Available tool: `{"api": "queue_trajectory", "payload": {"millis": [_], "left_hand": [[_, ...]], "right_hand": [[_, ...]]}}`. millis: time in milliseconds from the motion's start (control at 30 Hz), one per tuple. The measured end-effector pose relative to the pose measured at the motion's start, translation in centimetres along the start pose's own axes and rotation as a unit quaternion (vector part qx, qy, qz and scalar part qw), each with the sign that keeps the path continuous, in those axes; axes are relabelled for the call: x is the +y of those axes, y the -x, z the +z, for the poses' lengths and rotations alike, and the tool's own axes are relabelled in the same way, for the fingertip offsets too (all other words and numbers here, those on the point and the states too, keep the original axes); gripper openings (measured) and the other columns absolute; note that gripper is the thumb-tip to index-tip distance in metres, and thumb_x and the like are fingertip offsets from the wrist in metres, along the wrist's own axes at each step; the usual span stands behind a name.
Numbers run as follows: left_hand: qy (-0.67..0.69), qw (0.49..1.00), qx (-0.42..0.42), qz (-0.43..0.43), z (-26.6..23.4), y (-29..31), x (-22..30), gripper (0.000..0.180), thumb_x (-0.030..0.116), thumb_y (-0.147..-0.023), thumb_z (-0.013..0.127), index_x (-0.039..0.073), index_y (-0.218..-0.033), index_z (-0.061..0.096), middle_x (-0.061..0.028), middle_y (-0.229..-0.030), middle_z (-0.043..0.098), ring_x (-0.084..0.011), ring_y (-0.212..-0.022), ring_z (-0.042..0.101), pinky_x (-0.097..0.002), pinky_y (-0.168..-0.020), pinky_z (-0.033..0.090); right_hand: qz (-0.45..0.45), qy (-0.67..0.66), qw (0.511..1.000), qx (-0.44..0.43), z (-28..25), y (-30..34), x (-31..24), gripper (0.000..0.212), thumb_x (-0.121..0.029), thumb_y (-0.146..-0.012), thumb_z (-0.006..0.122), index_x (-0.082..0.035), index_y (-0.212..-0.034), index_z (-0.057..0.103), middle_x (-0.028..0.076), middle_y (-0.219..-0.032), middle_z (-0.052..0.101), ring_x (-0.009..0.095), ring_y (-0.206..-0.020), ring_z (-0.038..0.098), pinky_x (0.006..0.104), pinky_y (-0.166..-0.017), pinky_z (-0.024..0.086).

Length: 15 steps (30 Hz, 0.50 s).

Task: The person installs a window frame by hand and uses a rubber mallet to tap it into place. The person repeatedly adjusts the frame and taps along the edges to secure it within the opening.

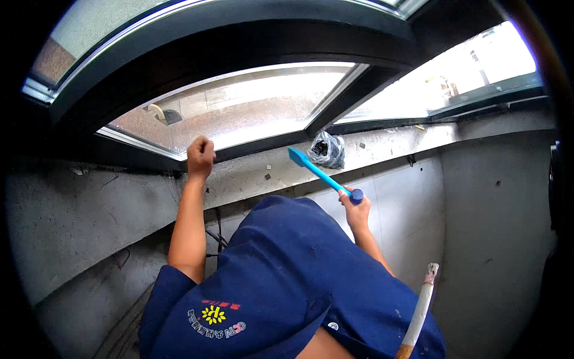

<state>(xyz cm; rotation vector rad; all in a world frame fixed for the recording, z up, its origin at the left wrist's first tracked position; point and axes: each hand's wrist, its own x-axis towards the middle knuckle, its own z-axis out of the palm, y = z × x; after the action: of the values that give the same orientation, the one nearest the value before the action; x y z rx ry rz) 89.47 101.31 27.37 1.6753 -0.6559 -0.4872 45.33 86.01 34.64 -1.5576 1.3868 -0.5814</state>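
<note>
My right hand grips a bright blue scraper by the handle near its dark blue end. Its flat, widened blade points up and left over the concrete sill, left of a plastic bag. My left hand is raised at the lower edge of the dark window frame, its fingers curled closed. Whatever those fingers might hold is hidden. Crumpled and see-through, the plastic bag sits on the sill against the frame, with dark pieces inside.
Small chips lie scattered on the sill. A glass pane rises behind it. Below the sill are a pale wall panel and black cables at the left. A burning cigarette juts into the lower right.
</note>
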Motion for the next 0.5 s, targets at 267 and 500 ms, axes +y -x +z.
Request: {"api": "queue_trajectory", "payload": {"millis": [267,500], "left_hand": [[-0.188,0.971,0.138,0.042,11.1,-0.4,2.8,0.016,0.02,-0.092,0.064,0.005,-0.095,0.066,-0.0108,-0.088,0.072,-0.0189,-0.072,0.066,-0.0335,-0.069,0.052],[-0.267,0.947,-0.172,-0.041,28.4,3.7,0.3,0.024,0.029,-0.089,0.065,0.009,-0.101,0.073,-0.014,-0.093,0.073,-0.0318,-0.088,0.071,-0.041,-0.079,0.054]], "right_hand": [[0.031,-0.016,0.999,0.0,-9.5,-4.7,10.1,0.028,-0.019,-0.088,0.077,0.003,-0.105,0.072,0.005,-0.078,0.069,0.01,-0.071,0.063,0.0247,-0.066,0.05],[0.098,-0.054,0.992,0.051,-17.4,-6.0,18.8,0.03,-0.019,-0.088,0.077,0.004,-0.106,0.07,0.005,-0.076,0.068,0.01,-0.066,0.061,0.0241,-0.062,0.049]]}}
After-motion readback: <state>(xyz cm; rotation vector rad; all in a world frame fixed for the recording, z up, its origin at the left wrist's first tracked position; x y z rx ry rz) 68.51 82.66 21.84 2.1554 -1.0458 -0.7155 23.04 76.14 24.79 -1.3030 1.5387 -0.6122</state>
